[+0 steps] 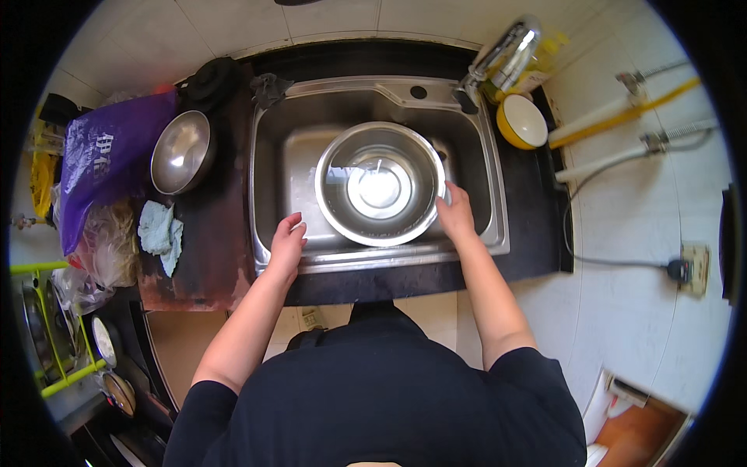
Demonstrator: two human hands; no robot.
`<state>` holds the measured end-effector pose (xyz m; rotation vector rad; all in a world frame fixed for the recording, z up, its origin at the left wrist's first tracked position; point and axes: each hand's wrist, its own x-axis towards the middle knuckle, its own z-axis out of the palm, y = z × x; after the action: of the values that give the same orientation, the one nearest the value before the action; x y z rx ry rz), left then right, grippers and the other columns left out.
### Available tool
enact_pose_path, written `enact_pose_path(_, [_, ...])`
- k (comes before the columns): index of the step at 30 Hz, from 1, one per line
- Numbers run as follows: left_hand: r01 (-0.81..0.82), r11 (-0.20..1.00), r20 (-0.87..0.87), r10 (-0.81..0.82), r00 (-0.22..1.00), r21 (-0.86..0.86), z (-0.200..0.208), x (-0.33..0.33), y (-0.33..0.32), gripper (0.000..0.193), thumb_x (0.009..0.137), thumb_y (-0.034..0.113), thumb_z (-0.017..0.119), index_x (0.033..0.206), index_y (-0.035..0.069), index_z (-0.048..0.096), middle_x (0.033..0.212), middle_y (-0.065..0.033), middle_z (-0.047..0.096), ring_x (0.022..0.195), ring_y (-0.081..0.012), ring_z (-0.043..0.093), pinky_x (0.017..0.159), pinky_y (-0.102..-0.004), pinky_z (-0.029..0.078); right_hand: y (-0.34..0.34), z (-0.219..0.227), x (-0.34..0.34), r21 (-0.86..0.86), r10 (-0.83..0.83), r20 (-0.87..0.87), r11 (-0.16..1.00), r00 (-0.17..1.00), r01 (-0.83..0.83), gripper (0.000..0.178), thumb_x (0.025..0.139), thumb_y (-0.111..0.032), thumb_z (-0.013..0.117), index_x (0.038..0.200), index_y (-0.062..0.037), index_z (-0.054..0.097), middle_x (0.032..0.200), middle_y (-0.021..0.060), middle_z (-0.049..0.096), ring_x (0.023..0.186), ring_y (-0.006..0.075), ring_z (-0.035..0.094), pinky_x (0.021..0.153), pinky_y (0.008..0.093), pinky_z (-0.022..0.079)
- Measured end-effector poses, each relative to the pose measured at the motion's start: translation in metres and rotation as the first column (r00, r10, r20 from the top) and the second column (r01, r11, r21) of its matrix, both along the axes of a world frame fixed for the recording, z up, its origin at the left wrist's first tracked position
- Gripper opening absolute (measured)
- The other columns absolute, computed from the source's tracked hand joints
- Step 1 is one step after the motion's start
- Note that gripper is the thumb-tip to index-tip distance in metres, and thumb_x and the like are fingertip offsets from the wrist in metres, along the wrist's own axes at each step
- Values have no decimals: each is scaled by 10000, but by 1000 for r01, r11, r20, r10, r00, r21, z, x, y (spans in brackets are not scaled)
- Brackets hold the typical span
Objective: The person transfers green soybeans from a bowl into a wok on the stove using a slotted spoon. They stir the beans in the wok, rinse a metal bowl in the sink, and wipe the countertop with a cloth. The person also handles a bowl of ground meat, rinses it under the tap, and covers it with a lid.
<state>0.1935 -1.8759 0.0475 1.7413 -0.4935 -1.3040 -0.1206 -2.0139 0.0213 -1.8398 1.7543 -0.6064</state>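
Note:
A round stainless-steel basin (330,204) stands in the metal sink (292,167), and what looks like clear water covers its bottom. At the basin's right side my right hand (457,214) grips the rim, its thumb near the edge and its fingers along the outer wall. My left hand (287,244) hovers by the sink's near left rim, apart from the basin. Its fingers are slightly bent and spread, with nothing visible in them. The faucet (506,58) rises from the sink's back right corner.
Left of the sink are a metal bowl (181,152), a pale blue cloth (160,235) and a purple plastic bag (117,156). A dark rag (271,90) lies on the sink's back left corner. A yellow bowl with a white inside (523,122) sits beside the faucet.

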Motion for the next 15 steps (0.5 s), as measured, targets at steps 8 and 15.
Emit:
enact_pose_path(8, [53,946,-355,68,932,319,-68,-38,-54,464,879,203,473,1288,57,311,1106,-94,529,962,-194,534,784,-325,454,-104,-62,6,189,95,-123,979,988,-71,550,781,-305,550,1275,-120,396,1088,189,556,978,339,548,837,395,428])
enact_pose_path(15, [-63,951,-153,114,982,303,-57,-39,-59,272,871,177,494,1092,21,477,866,-28,569,694,-106,541,570,-232,464,-112,-75,4,131,-14,217,991,976,-15,411,747,-231,605,1133,-98,550,894,137,642,831,241,624,741,313,461])
